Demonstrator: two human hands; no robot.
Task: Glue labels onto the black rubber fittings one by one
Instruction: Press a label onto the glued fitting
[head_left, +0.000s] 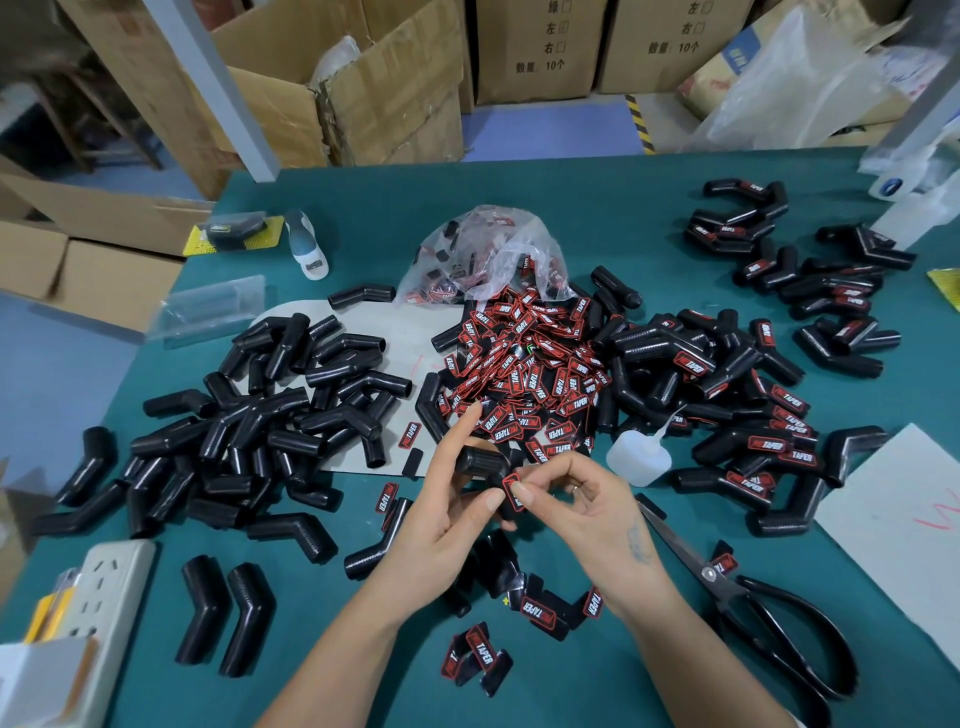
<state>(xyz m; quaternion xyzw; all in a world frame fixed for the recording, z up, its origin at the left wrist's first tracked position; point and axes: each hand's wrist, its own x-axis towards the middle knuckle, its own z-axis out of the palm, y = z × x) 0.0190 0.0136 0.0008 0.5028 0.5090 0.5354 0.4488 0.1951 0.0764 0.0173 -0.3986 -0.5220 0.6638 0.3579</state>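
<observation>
Here your left hand (447, 512) grips a black rubber fitting (480, 461) near the middle of the counter (597, 675), thumb on its side, while your right hand (576, 499) pinches a red-and-black label (512, 492) against it. Just beyond your hands lies the heap of loose labels (524, 364), with a glue bottle (638, 457) beside it. Bare fittings (270, 415) pile toward the left edge, labelled fittings (753, 426) toward the right. Scissors (769, 613) lie by the near right corner.
</observation>
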